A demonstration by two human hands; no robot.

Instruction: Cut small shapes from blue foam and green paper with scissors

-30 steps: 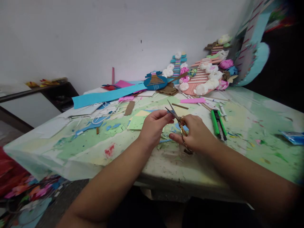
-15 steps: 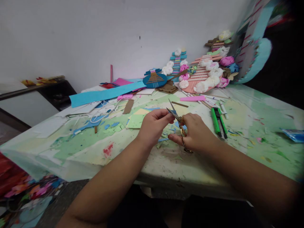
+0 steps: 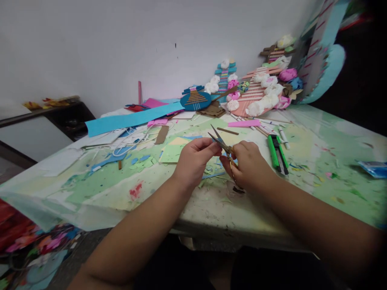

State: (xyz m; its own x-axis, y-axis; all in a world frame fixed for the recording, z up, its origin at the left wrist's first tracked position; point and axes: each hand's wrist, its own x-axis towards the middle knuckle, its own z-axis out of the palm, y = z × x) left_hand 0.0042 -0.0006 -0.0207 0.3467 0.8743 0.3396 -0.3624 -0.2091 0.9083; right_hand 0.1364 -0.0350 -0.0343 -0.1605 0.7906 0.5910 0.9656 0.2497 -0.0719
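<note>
The right hand (image 3: 249,163) grips the scissors (image 3: 225,148), which sit between both hands, nearer the right. Their parted blades point forward and leftward, past the pinched left hand (image 3: 193,159); whether paper is caught there, I cannot tell.

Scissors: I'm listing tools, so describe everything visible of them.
The scissors have dark, metallic-looking blades and gold-coloured handles, partly hidden by the right grip holding them. The blades stand open, tips pointing away and leftward, above the table, by the left grip; whether that touches them is unclear.
</note>
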